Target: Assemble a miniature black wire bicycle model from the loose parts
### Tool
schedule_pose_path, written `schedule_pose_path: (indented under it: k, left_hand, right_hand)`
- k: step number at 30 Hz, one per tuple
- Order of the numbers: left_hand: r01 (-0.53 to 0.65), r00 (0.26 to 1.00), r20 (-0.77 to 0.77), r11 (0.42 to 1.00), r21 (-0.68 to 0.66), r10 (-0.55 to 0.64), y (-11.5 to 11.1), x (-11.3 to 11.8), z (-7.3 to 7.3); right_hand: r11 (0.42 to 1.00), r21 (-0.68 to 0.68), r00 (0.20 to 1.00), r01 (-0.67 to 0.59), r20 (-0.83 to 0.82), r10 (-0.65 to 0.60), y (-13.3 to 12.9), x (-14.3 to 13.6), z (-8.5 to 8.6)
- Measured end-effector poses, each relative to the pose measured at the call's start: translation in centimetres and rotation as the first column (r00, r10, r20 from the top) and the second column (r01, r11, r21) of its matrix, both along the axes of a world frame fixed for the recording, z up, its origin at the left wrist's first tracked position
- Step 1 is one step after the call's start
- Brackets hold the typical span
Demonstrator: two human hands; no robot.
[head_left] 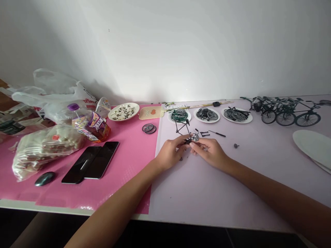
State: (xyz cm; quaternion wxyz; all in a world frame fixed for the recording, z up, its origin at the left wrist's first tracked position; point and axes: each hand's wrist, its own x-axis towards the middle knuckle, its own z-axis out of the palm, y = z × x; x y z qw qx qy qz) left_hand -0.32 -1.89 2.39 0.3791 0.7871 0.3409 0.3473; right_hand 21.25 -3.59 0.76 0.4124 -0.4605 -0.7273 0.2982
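Between my two hands, over the lilac part of the table, is a small black model bicycle frame (181,128), its thin tubes sticking up above the fingers. My left hand (172,150) is closed on the lower part of the frame. From the other side, my right hand (209,151) pinches at the same spot, by a small silvery part (195,137); the fingertips partly cover what they grip. Just beyond lie a loose black forked piece (204,134) and a small black screwdriver (217,133). A small dark round part (236,146) rests to the right.
Plates of bicycle parts (190,119) line the wall. Finished model bicycles (307,117) stand far right, near white plates (312,146). On the pink side are two wheels (149,128), a plate of small pieces (136,109), two phones (102,162), a bottle (90,125) and bags (43,146).
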Motion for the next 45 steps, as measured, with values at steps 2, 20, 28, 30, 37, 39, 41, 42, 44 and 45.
schedule_pose_path:
  k: [2,20,28,30,37,39,41,42,44,45]
  left_hand:
    - [-0.001,1.0,0.011,1.0,-0.007,0.001,-0.01,0.02,0.02]
    - [-0.011,0.999,-0.046,1.0,0.029,0.013,-0.01,-0.12,0.17]
    - [-0.034,0.997,-0.071,0.998,0.053,0.037,-0.06,-0.08,0.24]
    - [-0.034,0.996,-0.074,0.998,0.057,0.038,-0.06,-0.1,0.15]
    - [-0.035,0.996,-0.085,0.998,0.05,0.039,-0.07,-0.17,-0.01]
    - [-0.037,0.996,-0.083,0.998,0.051,0.041,-0.07,-0.14,0.02]
    - [-0.035,0.996,-0.081,0.998,0.06,0.039,-0.09,-0.08,0.09]
    - [-0.03,0.996,-0.078,0.997,0.065,0.035,-0.12,-0.04,0.15]
    - [-0.016,0.997,-0.07,0.997,0.069,0.021,-0.23,0.05,0.29]
    - [-0.01,0.998,-0.065,0.998,0.067,0.015,-0.29,0.09,0.38]
  right_hand:
    - [1.0,0.002,1.0,0.0,-0.006,0.0,0.03,0.0,-0.03]
    - [0.999,0.044,1.0,0.019,0.019,-0.019,-0.08,-0.13,0.01]
    - [0.997,0.072,0.999,0.031,0.018,-0.033,-0.12,-0.31,0.07]
    - [0.996,0.076,0.999,0.036,0.013,-0.037,-0.13,-0.35,0.14]
    - [0.997,0.068,0.999,0.042,-0.007,-0.042,-0.17,-0.41,0.24]
    - [0.997,0.063,0.999,0.045,-0.009,-0.045,-0.17,-0.38,0.2]
    - [0.997,0.06,0.999,0.046,-0.013,-0.045,-0.17,-0.33,0.18]
    - [0.997,0.063,0.999,0.045,-0.015,-0.044,-0.17,-0.3,0.18]
    - [0.996,0.075,0.999,0.045,-0.019,-0.044,-0.16,-0.27,0.18]
    - [0.996,0.082,0.999,0.046,-0.019,-0.044,-0.15,-0.26,0.17]
